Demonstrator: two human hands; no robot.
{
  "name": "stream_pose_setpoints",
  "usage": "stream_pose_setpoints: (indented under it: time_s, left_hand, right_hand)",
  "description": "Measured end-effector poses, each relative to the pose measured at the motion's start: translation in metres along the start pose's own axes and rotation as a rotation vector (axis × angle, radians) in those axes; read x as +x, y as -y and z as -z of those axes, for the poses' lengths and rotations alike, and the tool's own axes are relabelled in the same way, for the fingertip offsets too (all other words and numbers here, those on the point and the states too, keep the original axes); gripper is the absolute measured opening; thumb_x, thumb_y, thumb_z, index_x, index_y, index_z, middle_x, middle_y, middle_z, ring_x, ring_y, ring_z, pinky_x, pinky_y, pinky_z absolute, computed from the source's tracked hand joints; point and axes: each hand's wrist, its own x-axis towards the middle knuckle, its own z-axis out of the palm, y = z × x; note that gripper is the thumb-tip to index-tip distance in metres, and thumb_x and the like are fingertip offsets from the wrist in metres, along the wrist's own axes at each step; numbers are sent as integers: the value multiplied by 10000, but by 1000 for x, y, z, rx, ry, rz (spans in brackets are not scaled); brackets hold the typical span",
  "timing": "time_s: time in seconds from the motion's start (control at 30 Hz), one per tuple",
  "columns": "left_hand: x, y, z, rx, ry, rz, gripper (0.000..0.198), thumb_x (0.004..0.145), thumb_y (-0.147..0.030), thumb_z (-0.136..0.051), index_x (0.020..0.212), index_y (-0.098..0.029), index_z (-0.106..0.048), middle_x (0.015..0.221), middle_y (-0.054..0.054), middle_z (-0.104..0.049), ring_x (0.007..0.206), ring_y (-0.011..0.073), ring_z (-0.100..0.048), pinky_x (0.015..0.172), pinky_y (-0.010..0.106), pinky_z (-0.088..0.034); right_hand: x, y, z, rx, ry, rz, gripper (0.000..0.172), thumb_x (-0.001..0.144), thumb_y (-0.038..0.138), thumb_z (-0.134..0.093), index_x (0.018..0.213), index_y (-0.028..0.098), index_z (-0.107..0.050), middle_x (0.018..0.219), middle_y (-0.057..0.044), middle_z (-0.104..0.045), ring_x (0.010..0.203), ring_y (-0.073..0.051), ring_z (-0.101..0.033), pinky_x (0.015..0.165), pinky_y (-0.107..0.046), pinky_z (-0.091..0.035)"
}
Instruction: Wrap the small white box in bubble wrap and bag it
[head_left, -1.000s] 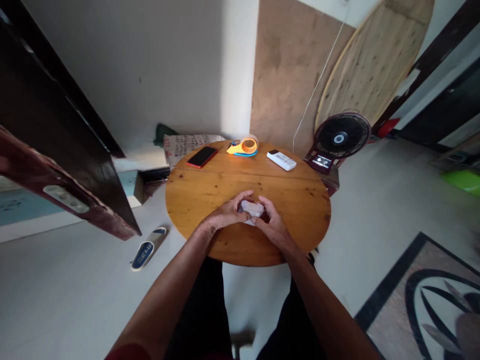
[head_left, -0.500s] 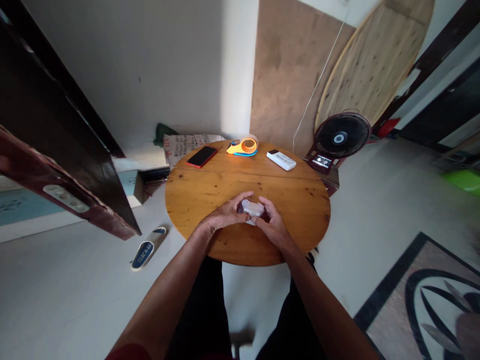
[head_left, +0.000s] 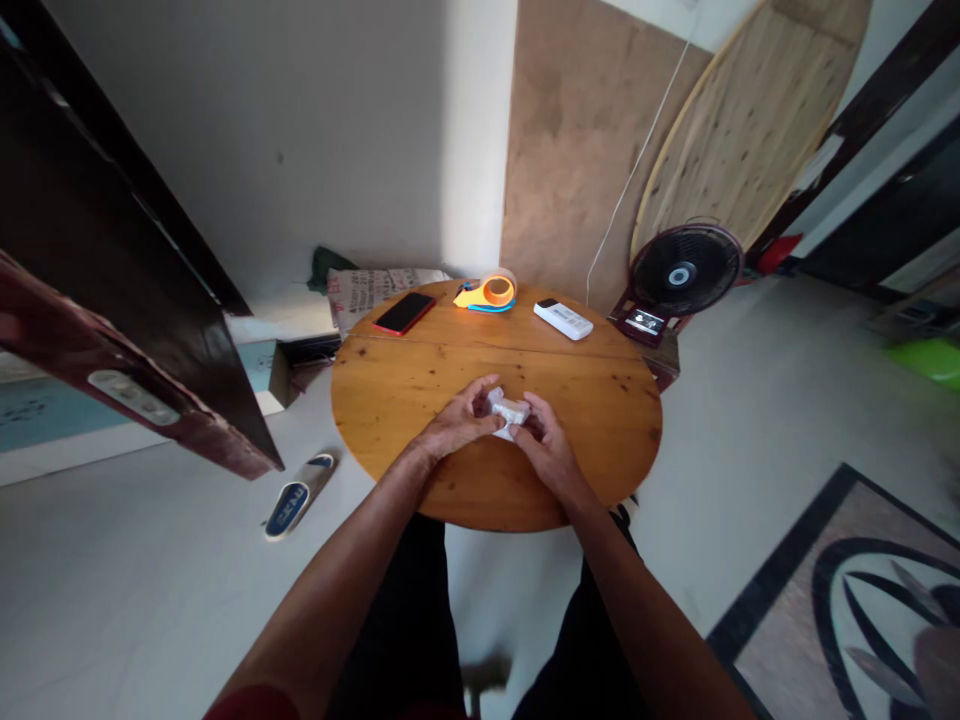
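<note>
Between my two hands is a small whitish bundle (head_left: 510,410) that looks like something wrapped in clear plastic; what is inside cannot be made out. My left hand (head_left: 466,418) grips its left side, thumb along the near edge and fingers curled behind. From the right, my right hand (head_left: 546,440) holds the other side with thumb and fingers. Both hands are over the near middle of the round wooden table (head_left: 405,390).
Along the table's far side lie a red-edged phone (head_left: 405,313), an orange and blue tape dispenser (head_left: 486,293) and a white device with a dark end (head_left: 562,319). A fan (head_left: 681,272) stands beyond the right edge. A slipper (head_left: 298,497) lies on the floor at left.
Both hands stay around the bundle, with small finger shifts. The plastic looks more crumpled, and the bundle has moved slightly right.
</note>
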Motion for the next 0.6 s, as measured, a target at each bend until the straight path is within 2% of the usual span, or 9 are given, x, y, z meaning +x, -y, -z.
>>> stream_pose_setpoints:
  time_s: [0.1,0.23,0.4,0.6]
  left_hand:
    - [2,3,-1,-17,-41,-17,738,709,-282,-731,1362,-188,-401,1221,92,-576,1063,187,-574,966,351,-440]
    - [2,2,0,18,-29,-35,733,728,-295,-720,1370,-193,-382,1200,86,-585,1043,180,-583,968,348,-438]
    - [-2,-7,-1,13,14,-14,766,710,-287,-717,1383,-179,-367,1186,90,-588,1065,202,-569,956,349,-436]
    - [-5,-18,1,-50,-16,37,780,652,-260,-731,1357,-166,-409,1133,79,-599,1077,219,-565,985,369,-415]
  right_hand:
    - [0,-1,-2,-4,-28,9,555,811,326,-623,1319,211,-431,1243,-96,-615,1096,-212,-617,976,-378,-474]
    - [-1,0,-2,1,-27,1,556,813,325,-615,1324,218,-423,1234,-91,-626,1108,-215,-614,978,-384,-475]
    - [-1,4,-1,-31,-31,-11,568,800,322,-620,1325,221,-430,1234,-94,-623,1090,-218,-620,977,-401,-478]
    - [-1,1,0,-21,-23,-4,574,797,328,-619,1327,220,-427,1277,-103,-592,1102,-218,-615,979,-392,-478]
